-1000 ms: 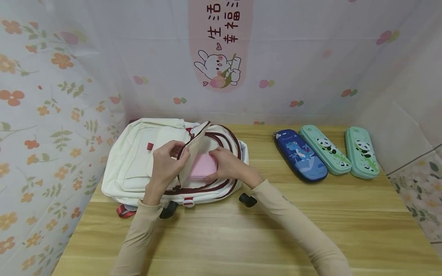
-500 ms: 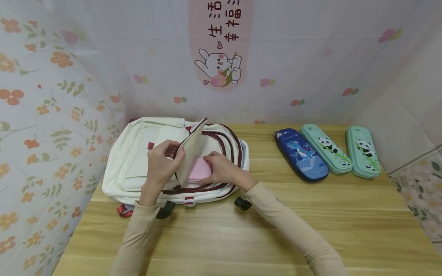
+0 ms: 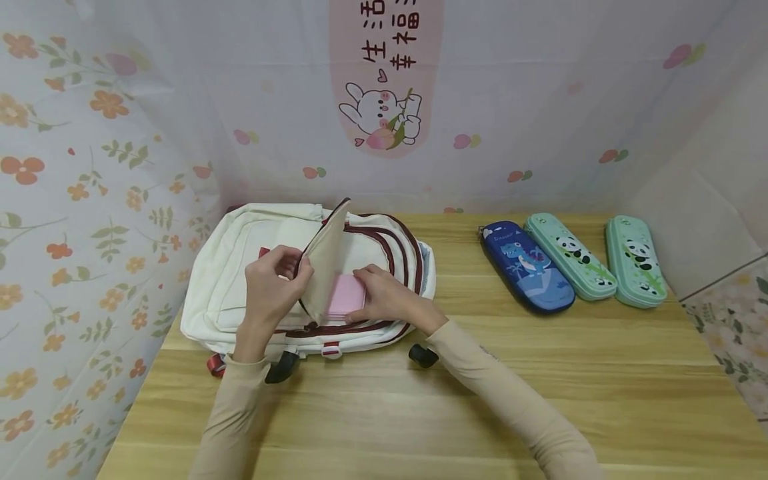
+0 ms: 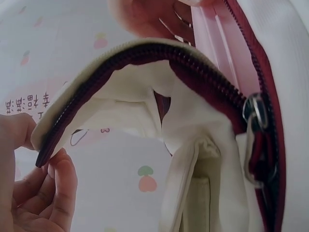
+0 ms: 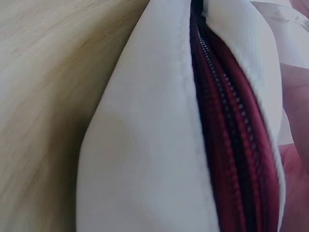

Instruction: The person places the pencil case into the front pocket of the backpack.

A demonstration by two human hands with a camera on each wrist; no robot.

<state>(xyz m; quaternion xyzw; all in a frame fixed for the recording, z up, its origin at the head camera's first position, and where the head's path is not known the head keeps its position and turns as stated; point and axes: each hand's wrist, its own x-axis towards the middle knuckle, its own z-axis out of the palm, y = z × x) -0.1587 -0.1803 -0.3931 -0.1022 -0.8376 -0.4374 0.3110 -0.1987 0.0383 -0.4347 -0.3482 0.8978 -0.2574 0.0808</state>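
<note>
A white backpack [image 3: 231, 280] with dark red zips lies on the table, its front pocket unzipped. My left hand [image 3: 273, 283] pinches the zipped edge of the pocket flap [image 3: 324, 267] and holds it up and away. The left wrist view shows this flap [image 4: 140, 63] curving from thumb and fingers. Inside the opening sits a pink rectangular item [image 3: 347, 295] with layered edges; its exact kind is unclear. My right hand [image 3: 387, 297] grips its right side between thumb and fingers. In the right wrist view, the bag's side [image 5: 140, 145] hides most of that hand.
To the right on the wooden table [image 3: 510, 393] lie a blue dinosaur pencil case [image 3: 528, 268] and two green panda pencil cases, one slanted [image 3: 571, 257] beside it and another [image 3: 636, 261] farther right. A printed cloth [image 3: 270, 100] hangs behind the table.
My left hand has drawn the pocket flap leftward, standing it more upright and widening the opening. My right hand has shifted slightly left with the pink item, which now shows beside the flap.
</note>
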